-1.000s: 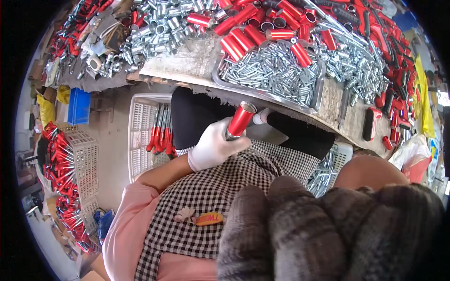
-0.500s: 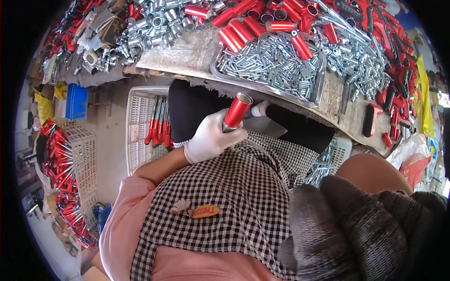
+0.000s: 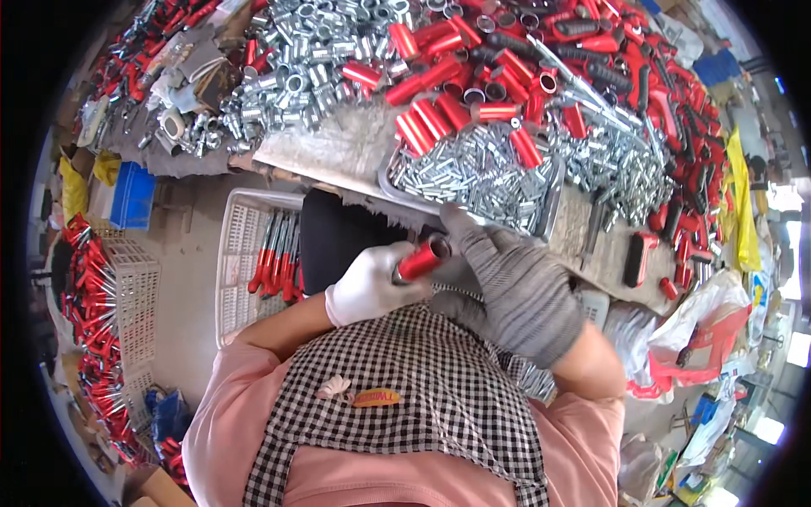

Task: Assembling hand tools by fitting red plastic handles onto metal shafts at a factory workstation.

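My left hand (image 3: 373,283), in a white glove, is closed around a red metal tube (image 3: 420,260) in front of my checked apron. The tube's hollow end points up and to the right, and a silver collar shows at its lower end. My right hand (image 3: 524,291), in a grey knitted glove, is just right of the tube with its thumb and fingers apart. No object shows in it, though part of its palm side is hidden. Beyond both hands, a metal tray (image 3: 384,188) of small silver pins stands at the bench's near edge.
The bench (image 3: 325,148) carries heaps of silver collars (image 3: 312,63), red tubes (image 3: 429,120) and red-and-black handles (image 3: 642,258). A white plastic basket (image 3: 230,270) with red-handled rods stands at left. Farther left is another crate (image 3: 135,296) beside piled red-handled parts. Plastic bags hang at right.
My right hand has swung from close in the lower right to beside the tube. My left hand still grips the tube, which has shifted slightly down and tilted further right.
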Action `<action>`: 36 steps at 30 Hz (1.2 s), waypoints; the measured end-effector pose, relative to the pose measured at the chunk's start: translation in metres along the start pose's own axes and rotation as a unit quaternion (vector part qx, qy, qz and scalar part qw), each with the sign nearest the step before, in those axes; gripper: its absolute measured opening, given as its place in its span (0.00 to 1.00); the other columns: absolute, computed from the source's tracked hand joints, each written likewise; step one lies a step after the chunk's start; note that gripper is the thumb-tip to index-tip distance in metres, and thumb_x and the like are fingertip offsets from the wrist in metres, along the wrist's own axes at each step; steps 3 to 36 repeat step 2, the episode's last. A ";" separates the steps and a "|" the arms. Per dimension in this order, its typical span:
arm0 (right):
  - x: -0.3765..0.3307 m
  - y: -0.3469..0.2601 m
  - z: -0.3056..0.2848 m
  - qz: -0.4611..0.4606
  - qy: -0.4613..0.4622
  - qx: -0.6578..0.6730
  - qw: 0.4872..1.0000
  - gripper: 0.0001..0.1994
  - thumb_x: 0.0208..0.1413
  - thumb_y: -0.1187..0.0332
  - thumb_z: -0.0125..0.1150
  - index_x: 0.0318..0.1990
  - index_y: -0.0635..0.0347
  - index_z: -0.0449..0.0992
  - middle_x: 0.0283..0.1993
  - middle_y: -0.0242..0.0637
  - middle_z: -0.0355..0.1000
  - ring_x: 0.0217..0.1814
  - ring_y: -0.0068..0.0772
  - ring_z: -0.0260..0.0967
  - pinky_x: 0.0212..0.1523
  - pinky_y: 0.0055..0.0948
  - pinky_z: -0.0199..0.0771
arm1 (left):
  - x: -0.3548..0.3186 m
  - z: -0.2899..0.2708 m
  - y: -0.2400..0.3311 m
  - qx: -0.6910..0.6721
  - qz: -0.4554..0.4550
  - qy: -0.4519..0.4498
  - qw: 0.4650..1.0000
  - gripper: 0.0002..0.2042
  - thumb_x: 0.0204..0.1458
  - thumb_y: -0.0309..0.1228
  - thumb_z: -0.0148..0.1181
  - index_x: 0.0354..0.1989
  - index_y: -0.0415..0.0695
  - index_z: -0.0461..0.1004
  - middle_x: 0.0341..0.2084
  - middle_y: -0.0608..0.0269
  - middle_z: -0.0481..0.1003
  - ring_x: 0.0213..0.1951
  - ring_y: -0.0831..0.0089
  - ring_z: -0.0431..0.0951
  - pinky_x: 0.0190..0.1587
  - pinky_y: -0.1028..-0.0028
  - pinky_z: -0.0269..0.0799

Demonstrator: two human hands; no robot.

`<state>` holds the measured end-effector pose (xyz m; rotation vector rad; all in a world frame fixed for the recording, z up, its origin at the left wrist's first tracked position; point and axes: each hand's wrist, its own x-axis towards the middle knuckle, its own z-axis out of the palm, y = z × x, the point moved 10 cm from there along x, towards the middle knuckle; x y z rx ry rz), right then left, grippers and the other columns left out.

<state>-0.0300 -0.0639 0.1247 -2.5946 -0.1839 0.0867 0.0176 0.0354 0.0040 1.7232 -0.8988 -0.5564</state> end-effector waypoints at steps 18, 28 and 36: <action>0.004 0.012 0.035 -0.048 -0.043 -0.075 0.995 0.43 0.49 0.49 0.67 0.69 0.58 0.55 0.54 0.54 0.70 0.56 0.54 0.70 0.61 0.46 0.65 | 0.004 0.002 0.012 0.018 0.041 -0.068 0.997 0.19 0.44 0.30 0.71 0.44 0.39 0.76 0.29 0.51 0.77 0.32 0.61 0.80 0.40 0.69 0.75; 0.004 0.012 0.035 -0.048 -0.043 -0.075 0.995 0.43 0.49 0.49 0.67 0.69 0.58 0.55 0.54 0.54 0.70 0.56 0.54 0.70 0.61 0.46 0.65 | 0.004 0.002 0.012 0.018 0.041 -0.068 0.997 0.19 0.44 0.30 0.71 0.44 0.39 0.76 0.29 0.51 0.77 0.32 0.61 0.80 0.40 0.69 0.75; 0.004 0.012 0.035 -0.048 -0.043 -0.075 0.995 0.43 0.49 0.49 0.67 0.69 0.58 0.55 0.54 0.54 0.70 0.56 0.54 0.70 0.61 0.46 0.65 | 0.004 0.002 0.012 0.018 0.041 -0.068 0.997 0.19 0.44 0.30 0.71 0.44 0.39 0.76 0.29 0.51 0.77 0.32 0.61 0.80 0.40 0.69 0.75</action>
